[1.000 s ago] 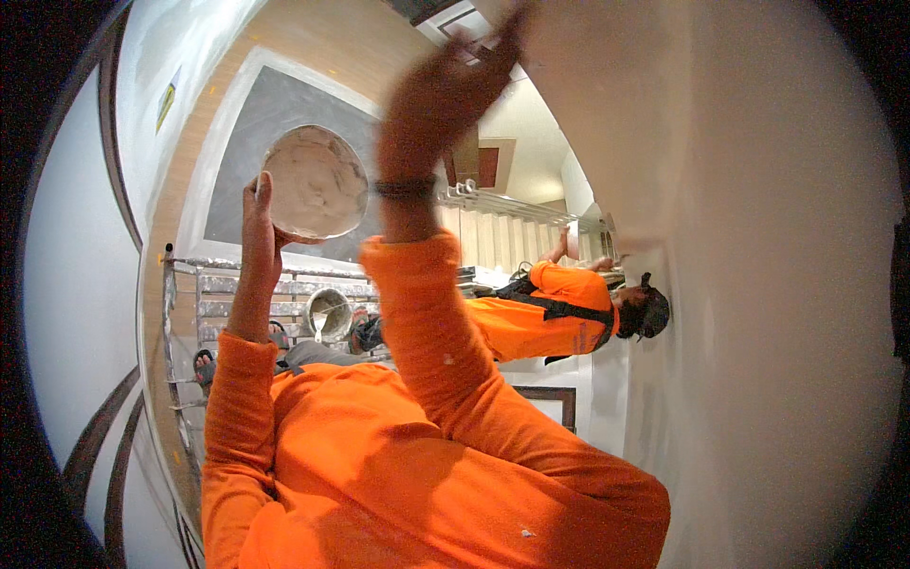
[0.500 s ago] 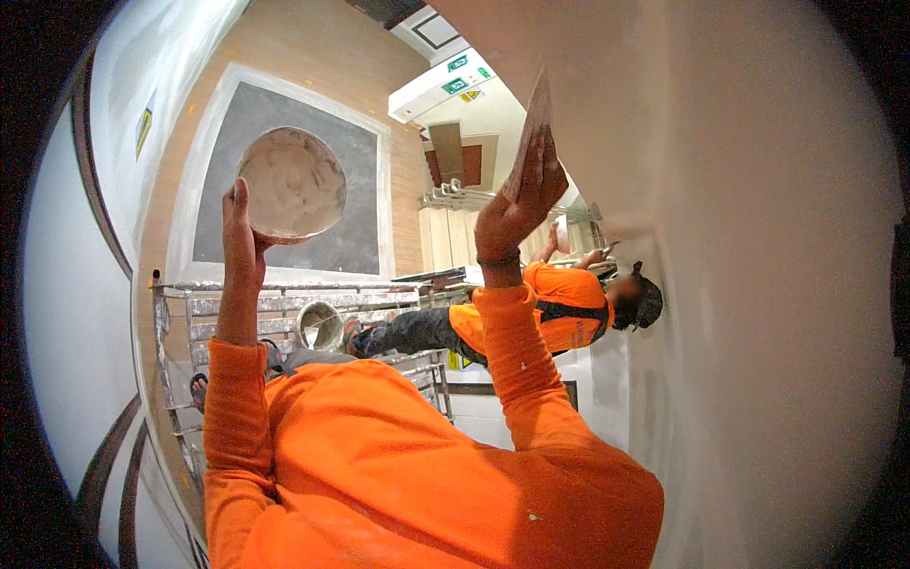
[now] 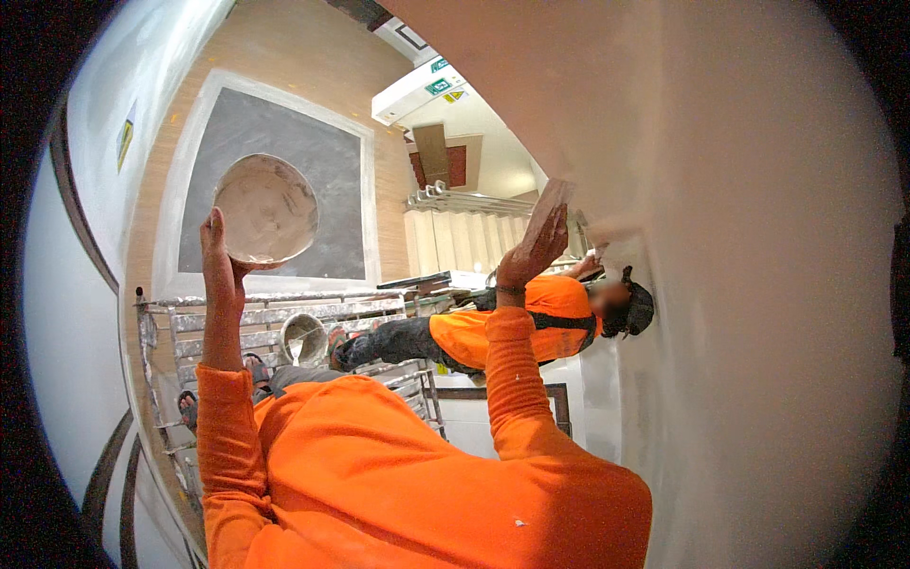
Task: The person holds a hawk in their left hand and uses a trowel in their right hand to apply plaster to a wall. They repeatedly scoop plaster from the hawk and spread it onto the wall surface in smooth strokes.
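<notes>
My left hand grips a round, shallow bowl by its rim, thumb up along the edge. Pale, smeared plaster coats the inside of the bowl. On the other side, my right hand is closed around a flat, plaster-smeared putty blade. The blade tilts upward beside the smooth beige wall surface; whether it touches the surface I cannot tell. Both my arms are raised, in orange sleeves.
A co-worker in orange with a dark cap works close by on the right. Below me is a stained slatted scaffold platform with a bucket on it. A dark square panel with a white border lies beyond the bowl.
My right hand has come down with the blade, which now looks shorter and more tilted. The bowl sits slightly lower and further left, and the whole view has shifted a little.
</notes>
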`<state>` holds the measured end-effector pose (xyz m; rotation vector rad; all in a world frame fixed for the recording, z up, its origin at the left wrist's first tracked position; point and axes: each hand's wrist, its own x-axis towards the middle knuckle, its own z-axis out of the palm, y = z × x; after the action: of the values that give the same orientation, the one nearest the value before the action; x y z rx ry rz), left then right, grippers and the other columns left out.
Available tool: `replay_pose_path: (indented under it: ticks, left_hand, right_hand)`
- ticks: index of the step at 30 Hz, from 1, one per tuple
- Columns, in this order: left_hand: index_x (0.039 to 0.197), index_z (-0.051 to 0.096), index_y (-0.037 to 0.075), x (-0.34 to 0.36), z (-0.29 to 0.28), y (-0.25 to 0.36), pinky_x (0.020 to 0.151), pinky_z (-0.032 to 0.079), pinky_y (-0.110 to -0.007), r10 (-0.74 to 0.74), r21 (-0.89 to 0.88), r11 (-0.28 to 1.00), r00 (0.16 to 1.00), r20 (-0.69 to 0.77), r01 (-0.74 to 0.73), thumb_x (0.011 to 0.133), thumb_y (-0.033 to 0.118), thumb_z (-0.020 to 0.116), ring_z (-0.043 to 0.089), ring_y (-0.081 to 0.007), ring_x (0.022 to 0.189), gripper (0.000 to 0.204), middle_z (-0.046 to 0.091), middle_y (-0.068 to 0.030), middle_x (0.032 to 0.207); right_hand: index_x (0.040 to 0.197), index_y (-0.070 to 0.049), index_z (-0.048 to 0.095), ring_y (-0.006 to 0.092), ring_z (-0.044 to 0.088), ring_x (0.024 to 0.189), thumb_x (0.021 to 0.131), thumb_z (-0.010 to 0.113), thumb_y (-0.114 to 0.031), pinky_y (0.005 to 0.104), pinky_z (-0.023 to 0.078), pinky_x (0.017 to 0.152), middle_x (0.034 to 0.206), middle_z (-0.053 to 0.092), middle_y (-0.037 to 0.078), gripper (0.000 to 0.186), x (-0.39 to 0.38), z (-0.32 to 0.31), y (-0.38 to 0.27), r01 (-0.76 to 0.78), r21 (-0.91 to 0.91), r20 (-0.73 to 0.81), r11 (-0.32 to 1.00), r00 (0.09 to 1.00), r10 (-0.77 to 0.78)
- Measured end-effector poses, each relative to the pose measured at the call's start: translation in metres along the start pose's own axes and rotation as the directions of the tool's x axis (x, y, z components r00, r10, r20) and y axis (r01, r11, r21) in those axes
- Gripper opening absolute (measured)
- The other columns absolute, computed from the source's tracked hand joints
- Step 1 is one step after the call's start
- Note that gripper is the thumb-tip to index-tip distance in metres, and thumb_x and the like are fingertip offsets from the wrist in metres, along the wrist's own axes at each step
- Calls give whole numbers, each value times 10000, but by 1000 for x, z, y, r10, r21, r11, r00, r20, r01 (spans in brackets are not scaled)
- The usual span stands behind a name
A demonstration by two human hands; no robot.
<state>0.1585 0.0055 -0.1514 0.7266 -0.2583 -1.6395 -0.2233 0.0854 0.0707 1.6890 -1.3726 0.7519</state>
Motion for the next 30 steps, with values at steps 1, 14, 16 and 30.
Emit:
replay_pose_path:
  ticks: [1, 14, 16, 30]
  left_hand:
    - [1360, 328, 79, 1, 2, -3, 730, 611, -456, -11, -6, 1000, 1000, -1, 11, 918, 534, 507, 547, -315, 1147, 659, 449, -153, 1294]
    - [1356, 305, 79, 5, 19, -48, 684, 618, -506, -49, -28, 998, 999, 20, 49, 929, 526, 485, 536, -362, 1154, 644, 391, -174, 1338]
    - [1353, 306, 79, 5, 23, -54, 680, 620, -502, -54, -22, 998, 999, 5, 54, 930, 520, 487, 544, -360, 1144, 637, 397, -172, 1333]
    - [1349, 334, 78, 1, 24, -59, 708, 623, -446, -65, -26, 998, 998, -13, 64, 921, 521, 509, 561, -335, 1127, 640, 426, -167, 1314]
  right_hand:
    - [1425, -8, 349, 364, 342, 1353, 969, 308, -156, 424, 206, 1144, 1480, 349, 178, 481, -7, 2, 28, -75, 216, 18, 973, 997, 73]
    - [1460, -62, 314, 387, 331, 1357, 934, 360, -133, 490, 269, 1077, 1491, 334, 188, 533, 12, -5, 137, 11, -611, 32, 792, 999, 10]
    - [1469, -87, 301, 381, 351, 1336, 885, 438, -59, 497, 287, 1075, 1504, 309, 174, 601, 20, 7, 127, 8, -547, 3, 837, 1000, -8]
    - [1126, 75, 545, 392, 555, 957, 948, 466, -299, 480, 411, 843, 1079, 593, 259, 421, -4, -21, 155, -464, 9, -217, 886, 864, 455]
